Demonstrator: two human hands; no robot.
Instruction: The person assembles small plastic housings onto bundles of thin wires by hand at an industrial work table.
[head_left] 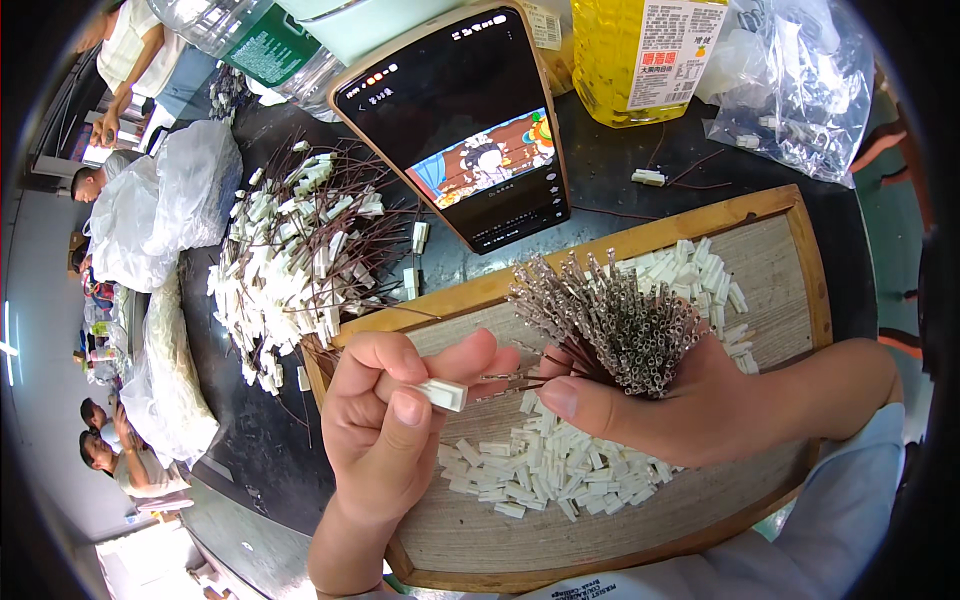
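Between the thumb and fingers of my left hand is a small white plastic connector housing, its end facing right. My right hand is closed around a thick bundle of brown wires with bare metal terminals at their tips. A few wires stick out past my right thumb toward the housing; whether any tip touches it I cannot tell. Below both hands, many loose white housings lie in a wood-framed tray. More housings lie behind the bundle, partly hidden by it.
Left of the tray is a heap of brown wires with white housings. Behind the tray a phone stands tilted, its screen lit. A yellow container, a green-labelled bottle and clear plastic bags stand around it. Other people sit far left.
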